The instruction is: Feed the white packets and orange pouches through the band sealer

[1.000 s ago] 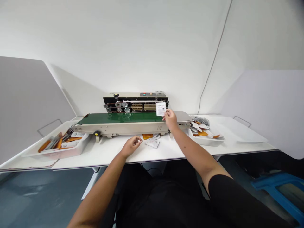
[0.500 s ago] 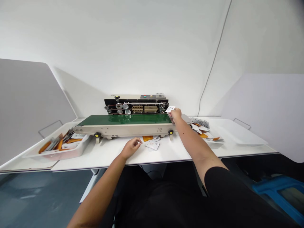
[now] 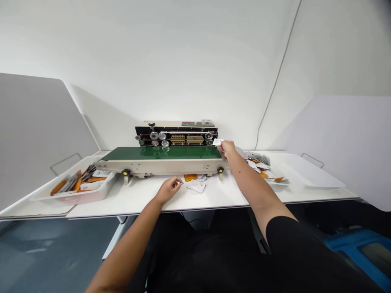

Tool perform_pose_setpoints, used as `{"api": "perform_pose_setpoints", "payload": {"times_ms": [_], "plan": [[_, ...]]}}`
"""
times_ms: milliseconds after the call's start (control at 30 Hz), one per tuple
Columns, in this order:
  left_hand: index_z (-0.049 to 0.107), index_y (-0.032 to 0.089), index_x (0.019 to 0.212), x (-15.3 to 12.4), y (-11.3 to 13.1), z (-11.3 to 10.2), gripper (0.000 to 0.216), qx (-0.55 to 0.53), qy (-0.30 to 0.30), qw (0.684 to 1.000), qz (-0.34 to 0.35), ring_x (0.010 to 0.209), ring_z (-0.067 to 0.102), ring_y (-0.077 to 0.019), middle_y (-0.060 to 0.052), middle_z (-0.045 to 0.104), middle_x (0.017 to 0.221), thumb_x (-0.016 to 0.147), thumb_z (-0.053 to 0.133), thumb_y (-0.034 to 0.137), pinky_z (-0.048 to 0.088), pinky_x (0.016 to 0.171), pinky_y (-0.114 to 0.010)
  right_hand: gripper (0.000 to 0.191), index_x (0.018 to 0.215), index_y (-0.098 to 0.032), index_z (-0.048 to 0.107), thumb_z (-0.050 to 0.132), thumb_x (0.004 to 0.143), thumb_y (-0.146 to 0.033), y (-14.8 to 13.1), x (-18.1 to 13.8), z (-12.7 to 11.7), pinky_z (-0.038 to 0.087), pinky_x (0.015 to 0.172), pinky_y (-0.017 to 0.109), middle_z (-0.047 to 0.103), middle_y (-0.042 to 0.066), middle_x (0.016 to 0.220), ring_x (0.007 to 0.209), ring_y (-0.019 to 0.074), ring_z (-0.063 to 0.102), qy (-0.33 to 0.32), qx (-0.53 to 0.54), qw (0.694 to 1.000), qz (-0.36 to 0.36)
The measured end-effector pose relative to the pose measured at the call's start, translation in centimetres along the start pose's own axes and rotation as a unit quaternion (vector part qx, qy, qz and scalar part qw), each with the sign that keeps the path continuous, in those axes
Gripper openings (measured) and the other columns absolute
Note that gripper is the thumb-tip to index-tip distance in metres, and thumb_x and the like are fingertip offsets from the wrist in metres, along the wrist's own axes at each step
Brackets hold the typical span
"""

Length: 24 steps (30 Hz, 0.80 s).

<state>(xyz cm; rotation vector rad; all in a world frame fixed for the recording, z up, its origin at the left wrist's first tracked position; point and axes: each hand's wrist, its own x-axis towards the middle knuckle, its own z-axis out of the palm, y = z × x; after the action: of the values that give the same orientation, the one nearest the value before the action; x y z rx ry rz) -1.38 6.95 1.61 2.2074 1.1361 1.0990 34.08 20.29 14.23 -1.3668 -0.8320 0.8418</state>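
Between the fingers of my right hand [image 3: 227, 148] is a small white packet [image 3: 218, 142] with dark print. Its edge is at the right end of the band sealer [image 3: 179, 134], close to the rollers; I cannot tell whether it touches them. In front of the sealer runs a green conveyor belt [image 3: 137, 153]. My left hand [image 3: 170, 189] rests on the table in front of the conveyor, fingers loosely bent, a gap to the thumb, nothing visible in it. Right of it lie several white packets [image 3: 197, 186] and an orange packet [image 3: 190, 178] partly under the conveyor.
A white bin [image 3: 91, 197] of orange, silver and white packets stands at the left end of the conveyor. On the right, a heap of packets [image 3: 259, 162] fills another tray, beside a white tray [image 3: 317, 171]. A blue stool [image 3: 360, 248] is at the lower right.
The packet in my right hand has tilted flatter and dropped slightly beside the sealer's rollers. My left hand has stayed in place. The view has shifted slightly.
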Motion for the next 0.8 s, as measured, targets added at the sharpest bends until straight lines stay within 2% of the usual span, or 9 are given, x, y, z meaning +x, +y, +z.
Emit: {"api": "perform_pose_setpoints", "payload": {"times_ms": [200, 367, 433, 500, 567, 633, 667, 700, 800], "plan": [[0.066, 0.021, 0.093, 0.1, -0.3, 0.0, 0.017, 0.007, -0.007, 1.0, 0.0, 0.069, 0.062, -0.0166, -0.002, 0.07, 0.082, 0.091, 0.059, 0.037, 0.048, 0.064, -0.027, 0.018, 0.07, -0.012, 0.058, 0.063, 0.08, 0.002, -0.5, -0.6, 1.5, 0.043, 0.045, 0.015, 0.061, 0.002, 0.056, 0.044, 0.0066, 0.052, -0.062, -0.006, 0.998, 0.011], [0.066, 0.021, 0.095, 0.0, -0.7, 0.0, 0.019, 0.012, -0.01, 1.0, -0.003, 0.069, 0.061, -0.0167, -0.002, 0.069, 0.082, 0.092, 0.058, 0.038, 0.048, 0.064, -0.027, 0.005, 0.084, -0.011, 0.067, 0.071, 0.082, -0.012, -1.1, -2.0, 2.0, 0.05, 0.057, 0.02, 0.067, 0.004, 0.067, 0.059, 0.0118, 0.06, -0.08, -0.039, 0.996, -0.018], [0.066, 0.021, 0.096, 0.0, -0.7, 0.0, 0.019, 0.018, -0.013, 1.0, -0.001, 0.069, 0.061, -0.017, -0.002, 0.068, 0.081, 0.093, 0.058, 0.038, 0.048, 0.064, -0.027, 0.014, 0.097, -0.014, 0.069, 0.072, 0.085, -0.021, -1.2, -3.4, 1.8, 0.052, 0.068, 0.022, 0.07, 0.005, 0.079, 0.074, 0.0146, 0.064, -0.05, -0.059, 0.994, -0.072], [0.066, 0.021, 0.095, 0.0, -0.7, 0.0, 0.019, 0.03, -0.015, 0.999, 0.002, 0.07, 0.061, -0.0173, -0.002, 0.068, 0.08, 0.093, 0.058, 0.038, 0.048, 0.064, -0.027, 0.023, 0.111, -0.018, 0.07, 0.066, 0.09, -0.028, -0.6, -5.7, 1.7, 0.052, 0.08, 0.025, 0.07, 0.007, 0.096, 0.09, 0.0175, 0.064, -0.008, -0.096, 0.976, -0.193], [0.065, 0.022, 0.095, 0.1, -0.6, 0.1, 0.018, 0.043, -0.019, 0.999, 0.009, 0.07, 0.061, -0.0175, -0.002, 0.068, 0.08, 0.093, 0.058, 0.038, 0.048, 0.065, -0.028, 0.028, 0.117, -0.02, 0.07, 0.056, 0.095, -0.029, 1.2, -9.0, 1.9, 0.051, 0.09, 0.03, 0.07, 0.009, 0.105, 0.098, 0.0206, 0.062, -0.02, -0.148, 0.929, -0.338], [0.066, 0.022, 0.095, 0.1, -0.4, 0.1, 0.016, 0.048, -0.023, 0.998, 0.015, 0.069, 0.061, -0.0171, -0.002, 0.069, 0.082, 0.093, 0.059, 0.036, 0.048, 0.065, -0.028, 0.028, 0.115, -0.022, 0.072, 0.052, 0.096, -0.026, 4.3, -12.7, 2.5, 0.049, 0.094, 0.034, 0.07, 0.008, 0.103, 0.098, 0.0224, 0.063, -0.14, -0.204, 0.877, -0.413], [0.066, 0.022, 0.095, 0.1, -0.3, 0.2, 0.016, 0.048, -0.026, 0.998, 0.018, 0.07, 0.061, -0.0172, -0.002, 0.069, 0.084, 0.092, 0.059, 0.036, 0.049, 0.066, -0.028, 0.026, 0.113, -0.024, 0.074, 0.054, 0.095, -0.025, 6.2, -14.6, 3.0, 0.049, 0.096, 0.036, 0.071, 0.008, 0.101, 0.099, 0.0234, 0.063, -0.198, -0.236, 0.849, -0.43], [0.067, 0.022, 0.096, 0.2, -0.3, 0.2, 0.015, 0.047, -0.029, 0.998, 0.021, 0.072, 0.062, -0.0175, -0.002, 0.07, 0.086, 0.092, 0.06, 0.035, 0.05, 0.068, -0.028, 0.027, 0.113, -0.024, 0.074, 0.055, 0.094, -0.024, 8.3, -16.2, 3.5, 0.048, 0.098, 0.037, 0.072, 0.007, 0.102, 0.102, 0.0245, 0.063, -0.221, -0.261, 0.833, -0.435], [0.069, 0.022, 0.099, 0.3, -0.3, 0.3, 0.016, 0.052, -0.035, 0.997, 0.041, 0.085, 0.065, -0.0205, -0.004, 0.072, 0.094, 0.091, 0.062, 0.034, 0.053, 0.078, -0.031, 0.042, 0.132, -0.023, 0.064, 0.064, 0.09, -0.028, 13.6, -19.5, 4.9, 0.044, 0.107, 0.044, 0.068, 0.011, 0.125, 0.121, 0.0291, 0.057, -0.222, -0.323, 0.821, -0.415]]}}
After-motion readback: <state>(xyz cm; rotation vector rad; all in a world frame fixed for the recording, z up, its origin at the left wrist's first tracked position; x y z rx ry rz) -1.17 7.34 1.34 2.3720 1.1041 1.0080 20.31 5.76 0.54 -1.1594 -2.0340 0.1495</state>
